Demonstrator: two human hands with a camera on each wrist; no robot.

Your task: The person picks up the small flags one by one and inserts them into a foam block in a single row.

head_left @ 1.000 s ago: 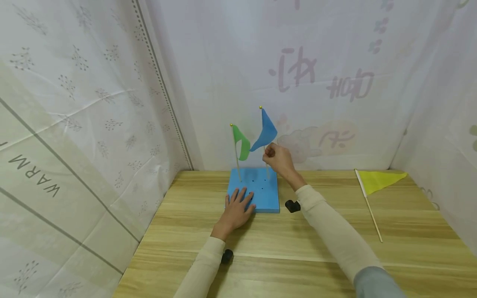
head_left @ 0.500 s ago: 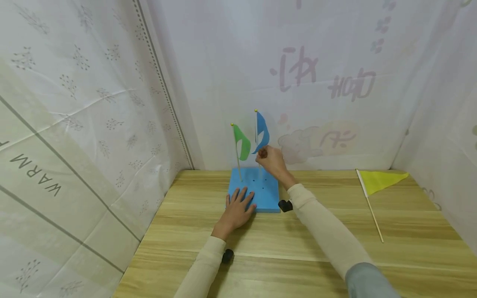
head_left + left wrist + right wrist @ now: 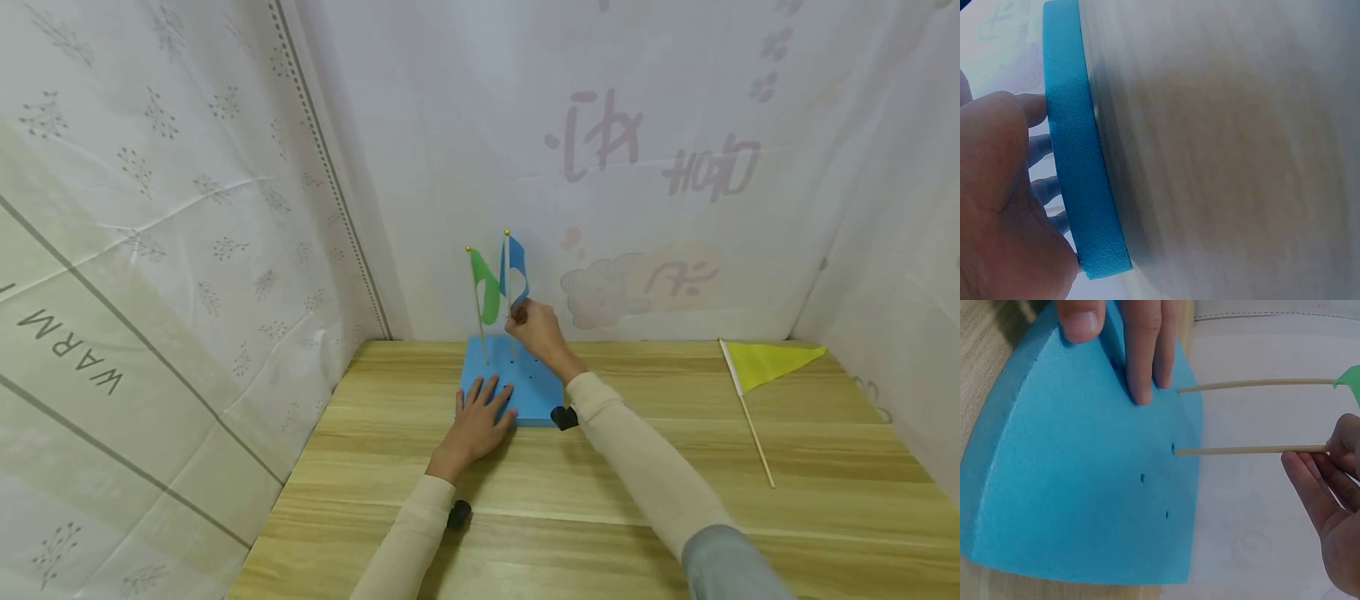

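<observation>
A blue foam block (image 3: 537, 398) with small holes lies at the back of the table. My left hand (image 3: 476, 423) rests on its front left part, fingers spread and straight. With thumb and fingertips my right hand (image 3: 538, 332) pinches the wooden stick of a blue flag (image 3: 514, 265), held upright above the block. In the right wrist view the lower end of that stick (image 3: 1229, 450) is right at one of the holes (image 3: 1173, 449). A green flag (image 3: 486, 287) stands in the block to the left, its stick (image 3: 1254, 384) set in another hole.
A yellow flag (image 3: 772, 365) on a stick lies at the right of the wooden table (image 3: 645, 533). Patterned curtains (image 3: 450, 150) hang behind and to the left. A black wrist camera (image 3: 564, 417) sits by the block's front right corner.
My right hand has moved left and slightly down with the blue flag, bringing it close beside the green one. The left hand has stayed on the block.
</observation>
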